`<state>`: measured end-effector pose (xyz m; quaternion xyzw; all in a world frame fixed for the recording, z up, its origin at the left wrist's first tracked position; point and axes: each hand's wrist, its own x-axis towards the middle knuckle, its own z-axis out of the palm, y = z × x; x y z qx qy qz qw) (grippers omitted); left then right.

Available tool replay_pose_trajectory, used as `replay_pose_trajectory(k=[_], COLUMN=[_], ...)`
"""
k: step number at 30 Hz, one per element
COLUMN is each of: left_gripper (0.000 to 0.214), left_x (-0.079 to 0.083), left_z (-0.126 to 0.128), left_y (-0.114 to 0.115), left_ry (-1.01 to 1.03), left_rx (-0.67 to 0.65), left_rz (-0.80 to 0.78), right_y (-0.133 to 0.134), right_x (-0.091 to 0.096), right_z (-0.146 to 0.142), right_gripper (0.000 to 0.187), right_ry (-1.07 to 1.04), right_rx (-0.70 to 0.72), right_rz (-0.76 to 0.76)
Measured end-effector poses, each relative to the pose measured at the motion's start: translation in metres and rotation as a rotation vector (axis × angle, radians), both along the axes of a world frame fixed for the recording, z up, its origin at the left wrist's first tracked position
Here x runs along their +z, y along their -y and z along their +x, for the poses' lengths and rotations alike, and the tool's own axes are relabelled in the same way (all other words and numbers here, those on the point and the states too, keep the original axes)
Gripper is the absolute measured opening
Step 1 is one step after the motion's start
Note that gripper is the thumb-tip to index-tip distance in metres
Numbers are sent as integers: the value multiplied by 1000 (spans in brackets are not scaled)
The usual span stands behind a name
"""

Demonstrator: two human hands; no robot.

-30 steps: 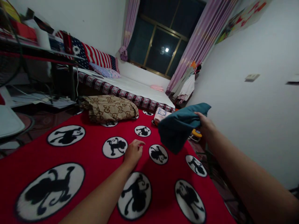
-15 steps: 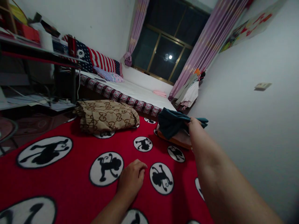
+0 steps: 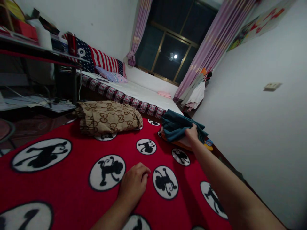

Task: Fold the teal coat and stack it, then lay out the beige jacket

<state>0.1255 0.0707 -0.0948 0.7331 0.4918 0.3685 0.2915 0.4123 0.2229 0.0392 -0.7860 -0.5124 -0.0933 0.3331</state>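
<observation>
Near the far right of the red blanket [image 3: 72, 188], my right hand [image 3: 192, 131] is closed on a dark teal folded cloth [image 3: 176, 125], perhaps a garment. The cloth lies on top of a small pile in which an orange edge [image 3: 178, 144] and some pale fabric show. My left hand [image 3: 134, 179] rests on the blanket between two monkey-print circles. Its fingers are loosely bent, with a small gap by the thumb, and it holds nothing. A folded tan cloth with brown lettering [image 3: 110, 117] lies at the far left of the blanket.
Behind the red blanket is a bed with a white top [image 3: 141, 92] and pillows. A cluttered desk [image 3: 35, 52] stands at the left. A wall [image 3: 271, 127] borders the right side, with clothes [image 3: 198, 92] hanging near the window. A small blue-and-yellow item [image 3: 209, 143] sits beyond my right forearm.
My right hand has moved slightly left and down, still gripping the teal cloth, which now lies flatter on the pile. The right forearm is lower. My left hand stays in place.
</observation>
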Motion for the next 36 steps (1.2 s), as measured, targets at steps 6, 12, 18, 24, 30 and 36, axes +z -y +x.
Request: replay_pose_trajectory(k=[6, 12, 18, 24, 30, 36], left_gripper=[23, 23, 23, 23, 23, 23], left_x=[1, 2, 1, 0, 0, 0], left_z=[0, -1, 0, 1, -1, -1], left_y=[1, 1, 2, 2, 2, 3], left_ry=[-23, -11, -20, -19, -4, -7], left_rx=[3, -3, 10, 14, -13, -3], left_rz=[7, -11, -23, -8, -3, -3], right_y=[12, -32, -74, -55, -54, -65], right_x=[4, 18, 17, 2, -16, -8], right_z=[-18, -25, -18, -69, -108, -87], right_gripper=[36, 46, 78, 63, 62, 26], right_ry=[281, 533, 252, 520, 467, 288], right_rx=[-31, 115, -5, 158, 89, 36], right_rz=[-124, -242, -214, -145, -316, -311])
